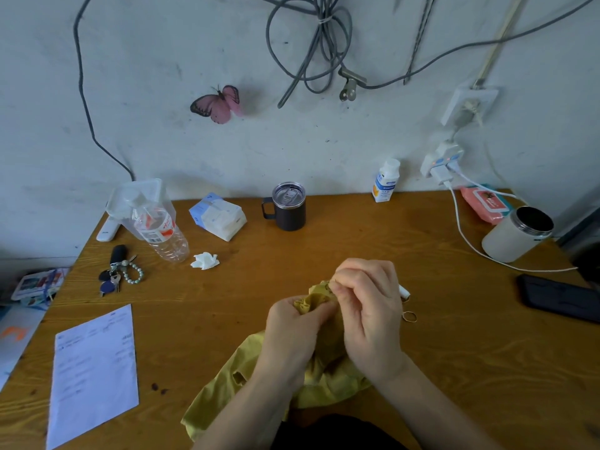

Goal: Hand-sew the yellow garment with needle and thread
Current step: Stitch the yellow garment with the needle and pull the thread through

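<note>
I see the left hand (290,332) gripping the bunched yellow garment (233,378), which lies at the near edge of the table (324,248); the right hand (370,313) pinches its raised fold

Nothing legible. Print is there but too blurred to read: red-and-white label on water bottle (160,227), lines on paper sheet (94,371), blue-orange label on small white bottle (384,183), pink wipes pack (485,204), tissue box (216,216).

wooden table (324,254) | on it: yellow garment (227,384), paper sheet (94,375), keys (113,277), water bottle (160,235), tissue (204,260), mug (289,206), phone (558,297), white canister (516,235)
</note>
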`<state>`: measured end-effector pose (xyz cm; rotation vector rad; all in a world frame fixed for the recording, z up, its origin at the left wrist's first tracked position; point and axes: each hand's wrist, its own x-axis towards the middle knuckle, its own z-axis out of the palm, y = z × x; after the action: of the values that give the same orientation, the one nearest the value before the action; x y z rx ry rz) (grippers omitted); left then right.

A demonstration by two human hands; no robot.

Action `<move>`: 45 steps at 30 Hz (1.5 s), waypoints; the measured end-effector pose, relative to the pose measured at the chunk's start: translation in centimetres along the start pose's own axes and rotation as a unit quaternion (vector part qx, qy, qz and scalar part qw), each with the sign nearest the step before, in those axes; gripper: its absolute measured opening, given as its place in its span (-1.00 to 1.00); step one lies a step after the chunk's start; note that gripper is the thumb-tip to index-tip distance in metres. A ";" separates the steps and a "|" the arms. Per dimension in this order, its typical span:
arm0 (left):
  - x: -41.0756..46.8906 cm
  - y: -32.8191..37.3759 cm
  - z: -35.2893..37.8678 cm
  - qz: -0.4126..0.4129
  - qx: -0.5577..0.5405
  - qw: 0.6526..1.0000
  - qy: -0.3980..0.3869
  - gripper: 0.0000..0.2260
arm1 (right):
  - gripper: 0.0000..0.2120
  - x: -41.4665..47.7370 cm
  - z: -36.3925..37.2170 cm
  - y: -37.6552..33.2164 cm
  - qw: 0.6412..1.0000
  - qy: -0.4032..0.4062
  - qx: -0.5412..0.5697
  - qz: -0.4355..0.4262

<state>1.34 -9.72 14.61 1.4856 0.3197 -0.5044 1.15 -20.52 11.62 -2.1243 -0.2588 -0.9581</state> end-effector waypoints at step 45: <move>1.7 2.1 -6.1 0.039 -0.161 0.976 0.141 -0.77 | -0.82 2.8 -10.8 9.3 0.614 0.315 0.481 0.541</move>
<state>4.48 -3.91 15.12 1.2450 0.5373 -0.1655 1.51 -35.02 12.78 -0.5475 0.6896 -0.4907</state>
